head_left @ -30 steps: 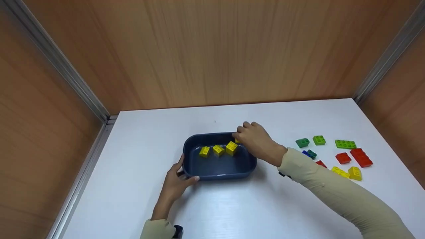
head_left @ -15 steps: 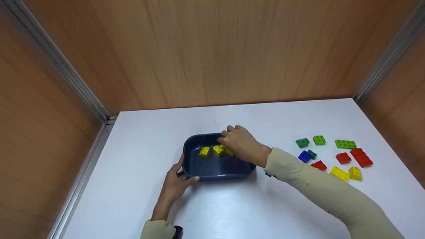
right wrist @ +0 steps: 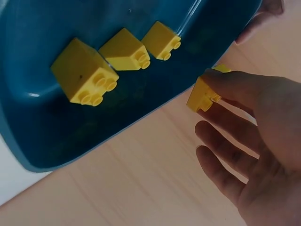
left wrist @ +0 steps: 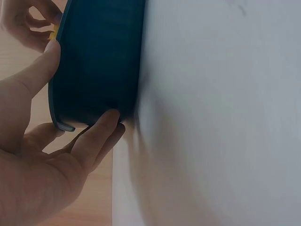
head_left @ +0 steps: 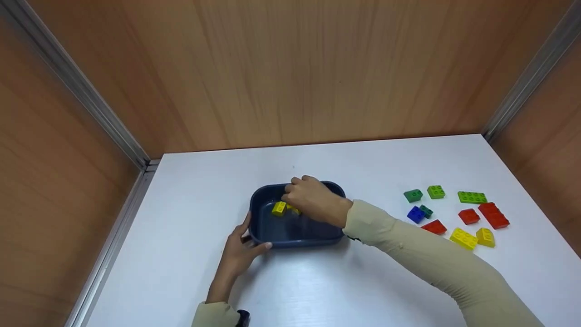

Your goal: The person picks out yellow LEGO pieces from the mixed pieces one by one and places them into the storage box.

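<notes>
A dark blue rectangular dish (head_left: 290,234) sits on the white table. At its left end my left hand (head_left: 240,254) grips it, thumb on the near rim and fingers along the end wall. My right hand (head_left: 313,198) is over the dish's far side in the head view. Its thumb and index finger pinch a yellow toy brick (right wrist: 201,94) at the rim, the other fingers loosely bent. Inside lie a larger yellow brick (right wrist: 84,73), a middle one (right wrist: 125,51) and another yellow brick (right wrist: 162,40), studs facing my right hand. The right hand partly hides them in the head view.
Loose bricks lie at the table's right: a blue brick (head_left: 416,214), a dark green brick (head_left: 413,195), a long light green brick (head_left: 472,197), a long red brick (head_left: 494,215), a yellow brick (head_left: 464,238) and several others. A wooden panel (head_left: 290,72) stands behind the table.
My right hand has moved left along the dish's far side, from its right corner towards the middle. The left hand keeps its grip in the same place.
</notes>
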Tool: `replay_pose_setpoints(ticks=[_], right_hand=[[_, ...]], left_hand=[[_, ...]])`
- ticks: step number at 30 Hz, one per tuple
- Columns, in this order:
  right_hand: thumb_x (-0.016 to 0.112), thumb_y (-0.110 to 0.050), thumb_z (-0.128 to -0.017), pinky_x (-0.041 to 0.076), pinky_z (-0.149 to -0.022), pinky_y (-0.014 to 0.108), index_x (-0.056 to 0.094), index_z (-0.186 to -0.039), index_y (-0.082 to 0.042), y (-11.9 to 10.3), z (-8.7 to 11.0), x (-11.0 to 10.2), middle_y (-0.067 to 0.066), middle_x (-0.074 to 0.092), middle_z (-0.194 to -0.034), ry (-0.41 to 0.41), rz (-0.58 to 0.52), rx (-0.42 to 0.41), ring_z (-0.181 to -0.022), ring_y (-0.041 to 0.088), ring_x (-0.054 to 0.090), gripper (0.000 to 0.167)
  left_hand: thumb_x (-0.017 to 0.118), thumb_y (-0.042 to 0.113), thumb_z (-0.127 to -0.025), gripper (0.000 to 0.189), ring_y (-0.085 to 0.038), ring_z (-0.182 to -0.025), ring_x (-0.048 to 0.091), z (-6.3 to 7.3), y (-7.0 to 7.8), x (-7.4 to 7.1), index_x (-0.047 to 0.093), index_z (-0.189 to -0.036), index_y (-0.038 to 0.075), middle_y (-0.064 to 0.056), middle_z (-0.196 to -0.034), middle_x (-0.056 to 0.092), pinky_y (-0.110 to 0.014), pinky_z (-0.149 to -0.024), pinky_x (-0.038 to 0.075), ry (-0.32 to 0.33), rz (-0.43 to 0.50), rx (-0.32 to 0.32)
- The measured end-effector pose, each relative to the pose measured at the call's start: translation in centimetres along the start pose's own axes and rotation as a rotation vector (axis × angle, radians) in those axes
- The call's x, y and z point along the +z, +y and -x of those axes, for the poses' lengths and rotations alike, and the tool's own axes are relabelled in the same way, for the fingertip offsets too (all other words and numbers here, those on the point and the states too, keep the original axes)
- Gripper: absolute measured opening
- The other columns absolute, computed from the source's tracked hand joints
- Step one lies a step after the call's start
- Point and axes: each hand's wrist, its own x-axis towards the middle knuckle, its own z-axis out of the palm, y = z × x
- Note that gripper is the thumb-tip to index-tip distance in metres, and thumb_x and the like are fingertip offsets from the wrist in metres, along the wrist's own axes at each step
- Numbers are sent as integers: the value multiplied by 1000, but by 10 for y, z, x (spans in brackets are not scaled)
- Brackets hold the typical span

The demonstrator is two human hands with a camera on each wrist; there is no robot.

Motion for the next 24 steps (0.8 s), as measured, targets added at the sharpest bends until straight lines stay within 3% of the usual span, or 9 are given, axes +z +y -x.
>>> replay_pose_setpoints(ticks=[6,15,24], right_hand=[[83,-17,-94,59,-103,39,78,-128,-16,-7,-9,7,2,78,-119,-19,-50,-17,-110,20,72,34],[81,-17,-96,59,-101,32,78,-129,-21,-13,-20,16,-2,77,-123,-82,-59,-103,-110,16,70,33],[78,-14,-98,56,-108,33,75,-133,-25,-21,-30,21,-7,76,-127,-145,-105,-185,-117,14,69,37]], left_hand=[[89,14,-87,103,-52,-143,48,0,0,-1,27,-169,18,-29,-167,31,-48,-106,57,-7,2,1],[89,13,-87,103,-53,-142,48,1,-1,-2,27,-169,18,-30,-166,31,-49,-106,57,-13,17,15],[88,14,-88,101,-53,-143,47,1,-2,-1,28,-169,19,-29,-166,32,-49,-105,57,-10,11,16]])
